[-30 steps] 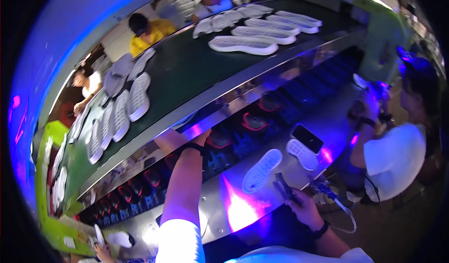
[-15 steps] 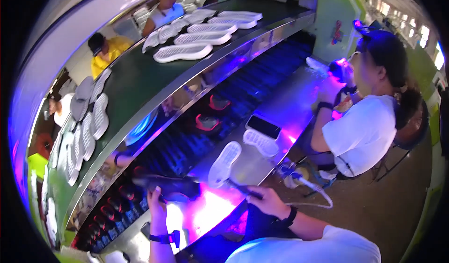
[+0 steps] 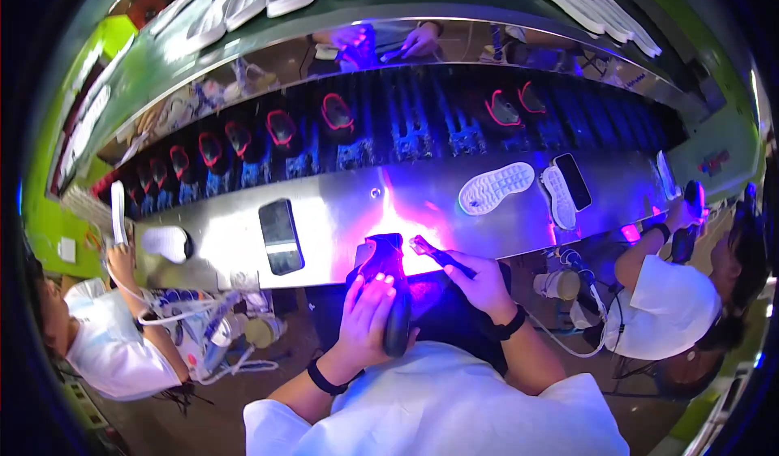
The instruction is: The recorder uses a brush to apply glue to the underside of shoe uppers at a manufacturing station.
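My left hand (image 3: 370, 314) is wrapped round a dark shoe upper (image 3: 397, 316), held at the near edge of the metal bench in front of me. Its opening end points toward the bench, lit by bright purple-white light. In my right hand (image 3: 487, 287) is a brush (image 3: 439, 255) with a dark handle, its pale tip just right of the shoe upper. A narrow gap separates the brush tip from the shoe. My left palm and the shoe's underside are hidden.
On the metal bench (image 3: 341, 188) lie a white sole (image 3: 497, 189), a second white sole (image 3: 558, 199) beside a phone (image 3: 573, 182), and another phone (image 3: 281, 237). Several red-edged dark shoe parts (image 3: 280, 128) line the rack behind. Co-workers sit left (image 3: 114, 342) and right (image 3: 665, 302).
The view has swung round to the bench before me. My left hand has brought the shoe upper in close, and the brush has left the white sole for a place beside the shoe.
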`<control>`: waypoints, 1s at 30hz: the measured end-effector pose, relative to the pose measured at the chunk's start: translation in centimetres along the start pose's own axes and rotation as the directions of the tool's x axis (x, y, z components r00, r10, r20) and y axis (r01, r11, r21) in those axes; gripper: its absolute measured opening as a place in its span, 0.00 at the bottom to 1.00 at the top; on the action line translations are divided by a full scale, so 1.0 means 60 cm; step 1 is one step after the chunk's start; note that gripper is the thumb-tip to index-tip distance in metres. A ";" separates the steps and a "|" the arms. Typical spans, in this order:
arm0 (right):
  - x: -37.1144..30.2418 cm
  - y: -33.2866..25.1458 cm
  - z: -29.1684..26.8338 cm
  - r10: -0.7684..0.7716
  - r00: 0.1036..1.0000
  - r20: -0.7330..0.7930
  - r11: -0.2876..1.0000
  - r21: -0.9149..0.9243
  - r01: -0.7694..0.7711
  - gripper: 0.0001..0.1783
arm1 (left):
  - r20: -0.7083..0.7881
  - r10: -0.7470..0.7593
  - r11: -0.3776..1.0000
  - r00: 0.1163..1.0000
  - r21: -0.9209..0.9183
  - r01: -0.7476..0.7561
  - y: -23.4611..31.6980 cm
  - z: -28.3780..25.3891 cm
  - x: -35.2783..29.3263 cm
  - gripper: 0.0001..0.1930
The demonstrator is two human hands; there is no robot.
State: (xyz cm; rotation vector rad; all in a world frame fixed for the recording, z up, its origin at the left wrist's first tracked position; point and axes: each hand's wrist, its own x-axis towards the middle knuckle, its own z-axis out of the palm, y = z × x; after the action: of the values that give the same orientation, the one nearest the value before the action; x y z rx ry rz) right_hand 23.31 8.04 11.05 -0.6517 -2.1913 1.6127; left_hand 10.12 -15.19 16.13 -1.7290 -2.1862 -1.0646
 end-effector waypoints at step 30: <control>-0.071 -0.042 -0.016 0.309 0.910 0.276 0.900 0.224 -0.373 0.20 | 0.188 0.115 0.993 0.975 0.017 -0.120 -0.014 -0.010 -0.021 0.24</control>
State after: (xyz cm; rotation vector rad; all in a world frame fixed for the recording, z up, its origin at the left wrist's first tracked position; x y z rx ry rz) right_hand 26.98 5.84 13.76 -0.8381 -2.0291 2.2299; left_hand 9.57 -16.61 15.57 -1.9906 -2.1591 -0.8712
